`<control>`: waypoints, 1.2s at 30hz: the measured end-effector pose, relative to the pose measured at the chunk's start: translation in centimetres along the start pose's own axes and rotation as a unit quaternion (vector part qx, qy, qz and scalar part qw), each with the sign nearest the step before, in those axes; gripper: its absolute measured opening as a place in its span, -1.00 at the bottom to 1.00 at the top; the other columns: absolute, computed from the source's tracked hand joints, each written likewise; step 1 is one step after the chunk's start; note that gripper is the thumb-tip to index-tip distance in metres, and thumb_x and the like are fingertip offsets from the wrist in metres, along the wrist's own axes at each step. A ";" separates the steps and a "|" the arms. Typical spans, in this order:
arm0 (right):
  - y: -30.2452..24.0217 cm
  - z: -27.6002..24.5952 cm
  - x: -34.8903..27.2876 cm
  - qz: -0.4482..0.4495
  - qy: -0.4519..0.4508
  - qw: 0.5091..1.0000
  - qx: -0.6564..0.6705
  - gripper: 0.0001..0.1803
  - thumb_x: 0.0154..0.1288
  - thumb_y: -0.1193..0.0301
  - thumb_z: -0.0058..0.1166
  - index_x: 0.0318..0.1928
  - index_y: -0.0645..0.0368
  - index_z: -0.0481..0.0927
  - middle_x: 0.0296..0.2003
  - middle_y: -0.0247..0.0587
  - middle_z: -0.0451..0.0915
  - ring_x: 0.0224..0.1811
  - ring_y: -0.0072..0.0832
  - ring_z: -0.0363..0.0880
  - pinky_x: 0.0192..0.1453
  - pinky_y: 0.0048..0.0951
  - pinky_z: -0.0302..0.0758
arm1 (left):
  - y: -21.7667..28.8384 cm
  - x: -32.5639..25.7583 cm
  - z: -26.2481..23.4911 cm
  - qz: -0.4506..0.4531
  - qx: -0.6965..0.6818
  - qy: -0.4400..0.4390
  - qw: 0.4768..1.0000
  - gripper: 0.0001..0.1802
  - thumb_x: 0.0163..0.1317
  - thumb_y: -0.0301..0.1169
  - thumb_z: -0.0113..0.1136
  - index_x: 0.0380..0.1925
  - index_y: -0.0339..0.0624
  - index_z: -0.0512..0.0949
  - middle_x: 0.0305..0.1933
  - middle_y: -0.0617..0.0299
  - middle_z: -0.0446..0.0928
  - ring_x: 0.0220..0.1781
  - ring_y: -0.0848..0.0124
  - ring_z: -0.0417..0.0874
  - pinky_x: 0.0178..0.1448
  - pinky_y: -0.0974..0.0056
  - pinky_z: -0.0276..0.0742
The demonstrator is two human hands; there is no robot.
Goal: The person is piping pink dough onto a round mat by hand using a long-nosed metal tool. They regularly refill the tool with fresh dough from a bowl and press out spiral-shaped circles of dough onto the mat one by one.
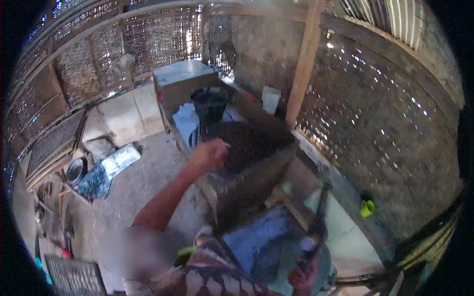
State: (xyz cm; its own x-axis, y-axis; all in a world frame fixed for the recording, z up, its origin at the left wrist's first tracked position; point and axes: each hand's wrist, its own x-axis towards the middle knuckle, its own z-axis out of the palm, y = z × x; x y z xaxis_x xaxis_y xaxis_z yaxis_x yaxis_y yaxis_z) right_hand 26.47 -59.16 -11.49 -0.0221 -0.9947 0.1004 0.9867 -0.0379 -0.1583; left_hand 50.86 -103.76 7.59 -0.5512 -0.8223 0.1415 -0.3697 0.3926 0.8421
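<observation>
While the left hand (211,154) was clenched, on what I couldn't tell, the dark mass (254,140) lay toward its three o'clock.

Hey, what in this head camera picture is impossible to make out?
Left hand, head view: its own curled fingers hide anything inside.
Right hand, head view: blur hides whether it grips the dark object.
Black bucket, head view: shadow hides its inside.
</observation>
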 end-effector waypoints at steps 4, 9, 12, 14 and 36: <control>-0.5 4.4 9.6 -0.236 0.351 0.898 -0.120 -0.46 0.39 -0.12 -0.42 -0.17 0.06 0.44 -0.73 -0.27 0.30 -0.85 -0.54 0.19 -0.81 -0.46 0.21 | -22.4 18.6 -15.3 0.102 0.371 0.230 0.894 -0.72 0.20 -0.20 0.14 -0.22 -0.15 0.55 -0.28 -0.01 0.61 -0.18 0.02 0.64 -0.13 0.04 0.53; -3.2 3.5 10.6 -0.380 0.412 0.823 -0.092 -0.54 0.36 0.19 -0.14 -0.68 0.07 0.18 -0.89 -0.35 0.12 -0.91 -0.46 -0.01 -0.83 -0.37 0.01 | -33.6 37.4 -18.0 -0.049 0.294 0.143 0.944 -0.75 0.17 -0.24 0.14 -0.25 -0.15 0.56 -0.38 -0.05 0.58 -0.22 -0.03 0.62 -0.11 -0.01 0.54; -0.1 16.4 22.7 -0.215 0.441 0.808 -0.326 -0.56 0.42 0.15 -0.26 0.01 0.33 0.20 -0.81 -0.38 0.14 -0.87 -0.60 0.02 -0.81 -0.54 0.03 | -36.7 44.0 -17.7 0.050 0.290 0.242 0.925 -0.75 0.15 -0.23 0.14 -0.35 -0.18 0.60 -0.38 -0.07 0.58 -0.23 -0.04 0.63 -0.12 -0.03 0.56; 1.6 20.5 27.3 -0.182 0.460 0.778 -0.387 -0.40 0.44 0.13 -0.31 0.24 0.41 0.21 -0.78 -0.38 0.15 -0.86 -0.64 0.03 -0.81 -0.59 0.03 | -38.4 49.1 -16.5 0.064 0.276 0.224 0.933 -0.74 0.12 -0.23 0.17 -0.35 -0.20 0.60 -0.33 -0.11 0.59 -0.21 -0.04 0.63 -0.10 -0.03 0.56; 3.5 19.6 28.7 -0.460 0.473 0.708 -0.253 -0.29 0.43 -0.09 -0.54 0.26 0.23 0.24 -0.72 -0.21 0.25 -0.87 -0.57 0.04 -0.81 -0.49 0.09 | -33.4 52.0 -22.9 -0.059 -0.154 -0.194 0.967 -0.42 0.08 -0.50 0.27 0.15 -0.06 0.37 -0.07 0.26 0.55 -0.15 0.44 0.54 -0.13 0.28 0.50</control>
State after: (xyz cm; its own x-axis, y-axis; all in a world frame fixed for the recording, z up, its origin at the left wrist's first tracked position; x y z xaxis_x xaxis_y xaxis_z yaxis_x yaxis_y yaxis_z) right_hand 32.49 -85.96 10.13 -0.9518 -0.1369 -0.2745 0.3056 -0.5029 -0.8085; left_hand 51.66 -169.07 -1.26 -0.7796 -0.6146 -0.1202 -0.2397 0.1155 0.9639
